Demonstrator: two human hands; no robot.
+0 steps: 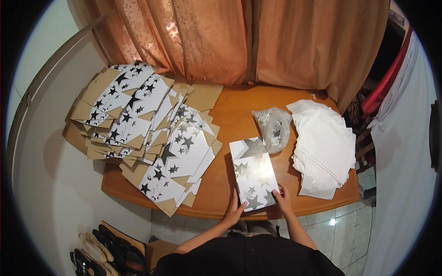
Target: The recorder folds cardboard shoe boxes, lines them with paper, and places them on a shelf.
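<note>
Two bare hands hold a star-printed white box (252,174), which lies between the fingers and stretches away from them over the wooden table (230,108), its near end close to the table's front edge. The left hand (234,213) grips the near left corner, thumb laid on the top face and the other fingers along the left side; how far they reach under it cannot be told. The right hand (284,201) pinches the right edge near its lower end, thumb on top, the remaining fingers outside the edge and partly hidden. Just beyond the box's far right corner, ahead of the right fingers, sits a clear plastic bag (275,129) with small pieces inside. Right of those fingers, and farther out, white sheets (322,149) lie in a loose, fanned stack. Left of the left fingers spreads a large heap of flat cardboard pieces (179,158), brown on one face and white with black stars on the other. Far ahead of both hands hangs an orange-brown curtain (207,41); well to the left and nearer the body are shoes (108,248).
</note>
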